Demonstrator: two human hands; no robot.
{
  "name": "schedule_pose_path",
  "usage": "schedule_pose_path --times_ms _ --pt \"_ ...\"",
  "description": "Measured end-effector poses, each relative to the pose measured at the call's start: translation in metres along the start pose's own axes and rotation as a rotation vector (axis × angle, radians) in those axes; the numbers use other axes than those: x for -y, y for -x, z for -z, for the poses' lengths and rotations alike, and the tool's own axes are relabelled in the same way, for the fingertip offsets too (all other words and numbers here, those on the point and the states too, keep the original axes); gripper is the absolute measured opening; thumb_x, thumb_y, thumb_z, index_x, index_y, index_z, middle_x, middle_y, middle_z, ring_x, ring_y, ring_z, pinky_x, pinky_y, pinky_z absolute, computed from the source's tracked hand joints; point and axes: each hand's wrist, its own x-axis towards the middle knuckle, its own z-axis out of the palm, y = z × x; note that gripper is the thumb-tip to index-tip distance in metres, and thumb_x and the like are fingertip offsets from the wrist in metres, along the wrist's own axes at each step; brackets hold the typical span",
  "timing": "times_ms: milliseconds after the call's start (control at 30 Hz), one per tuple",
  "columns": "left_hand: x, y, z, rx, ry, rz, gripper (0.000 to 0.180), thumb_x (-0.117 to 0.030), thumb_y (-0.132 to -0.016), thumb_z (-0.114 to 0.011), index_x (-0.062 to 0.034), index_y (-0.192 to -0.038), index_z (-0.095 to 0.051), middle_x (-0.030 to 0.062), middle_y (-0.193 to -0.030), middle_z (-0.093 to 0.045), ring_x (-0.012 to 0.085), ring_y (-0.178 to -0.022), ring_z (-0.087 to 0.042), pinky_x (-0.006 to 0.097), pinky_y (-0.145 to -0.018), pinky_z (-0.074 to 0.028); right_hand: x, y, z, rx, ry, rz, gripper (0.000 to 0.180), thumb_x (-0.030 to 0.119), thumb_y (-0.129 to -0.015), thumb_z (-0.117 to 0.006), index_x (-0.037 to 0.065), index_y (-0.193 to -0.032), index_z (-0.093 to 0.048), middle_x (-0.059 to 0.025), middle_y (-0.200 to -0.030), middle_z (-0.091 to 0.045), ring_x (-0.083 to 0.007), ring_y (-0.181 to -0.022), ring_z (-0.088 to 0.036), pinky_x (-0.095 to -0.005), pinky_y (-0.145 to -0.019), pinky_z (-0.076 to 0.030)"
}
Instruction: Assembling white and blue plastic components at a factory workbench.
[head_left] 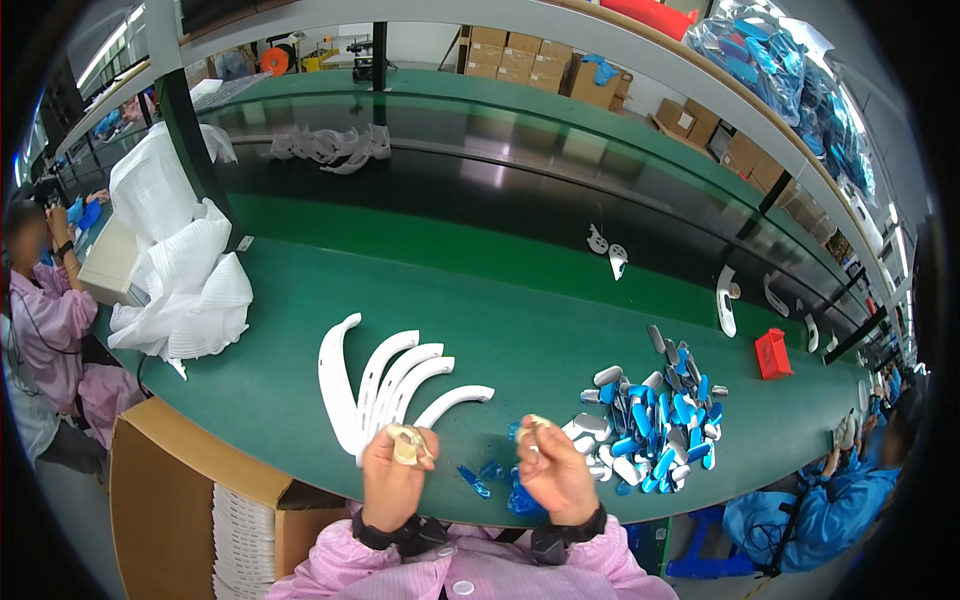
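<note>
At lower centre of the frame, our left hand (397, 478) pinches a small pale piece (406, 445) over the white curved parts (385, 388). Our right hand (553, 470) curls narrowly, fingertips pinched near the blue-and-grey pile (655, 425) on the green surface (520, 300); we cannot tell what it holds.

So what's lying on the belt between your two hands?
Head view: small blue plastic scraps on the green belt, between the left hand and the right hand.

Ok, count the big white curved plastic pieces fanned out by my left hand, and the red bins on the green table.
White curved pieces: 5
Red bin: 1
Total: 6
All lie on the green table; the fan sits just beyond the left hand.
</note>
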Motion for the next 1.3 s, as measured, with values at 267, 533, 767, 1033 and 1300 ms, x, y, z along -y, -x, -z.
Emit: schedule_pose_path --times_ms 267,533,767,1033,1300 --pt "-0.019 -0.012 -0.016 0.116 -1.591 -0.213 0.056 0.008 -0.077 -0.059 0.0033 -0.131 -0.046 0.0218 -0.108 -0.056 0.0387 -0.101 -0.054 0.038 -0.088 -0.044 0.023 0.002 -0.006 -0.015 0.169 0.097 0.022 0.012 -0.094 -0.054 -0.001 -0.112 -0.057 -0.0068 -0.084 -0.059 -0.0103 -0.064 -0.050 -0.0265 -0.062 -0.044" --pt "-0.013 -0.006 -0.007 0.343 -1.748 -0.151 0.070 0.011 -0.074 -0.054 0.0007 -0.141 -0.036 0.0229 -0.105 -0.051 0.0386 -0.096 -0.051 0.040 -0.084 -0.043 0.024 -0.002 -0.018 -0.055 0.311 0.111 0.022 0.006 -0.092 -0.056 -0.002 -0.112 -0.059 -0.0091 -0.080 -0.061 -0.0146 -0.068 -0.057 -0.0300 -0.068 -0.051" --pt "-0.035 -0.013 -0.017 0.189 -0.325 0.396 0.082 0.013 -0.084 -0.042 -0.0105 -0.151 -0.002 0.0134 -0.135 -0.043 0.0205 -0.122 -0.045 0.031 -0.100 -0.038 0.016 -0.008 -0.032 0.059 0.878 0.241 0.024 0.000 -0.089 -0.060 -0.005 -0.113 -0.062 -0.0050 -0.093 -0.063 -0.0101 -0.077 -0.059 -0.0218 -0.070 -0.051" --pt "-0.037 -0.014 -0.010 0.080 0.103 0.572 0.082 0.009 -0.084 -0.046 -0.0113 -0.151 -0.003 0.0164 -0.141 -0.039 0.0212 -0.122 -0.047 0.032 -0.099 -0.040 0.003 -0.019 -0.047 0.180 1.281 0.290 0.027 0.000 -0.086 -0.063 0.001 -0.114 -0.065 -0.0039 -0.086 -0.059 -0.0073 -0.074 -0.054 -0.0207 -0.061 -0.044" --pt "-0.036 -0.017 -0.004 0.096 0.467 0.619 0.090 0.005 -0.078 -0.055 -0.0109 -0.150 -0.004 0.0176 -0.140 -0.038 0.0236 -0.123 -0.046 0.032 -0.100 -0.040 -0.019 -0.020 -0.052 0.120 1.384 0.484 0.025 -0.001 -0.084 -0.063 -0.001 -0.109 -0.065 -0.0059 -0.084 -0.058 -0.0091 -0.067 -0.054 -0.0214 -0.058 -0.043"
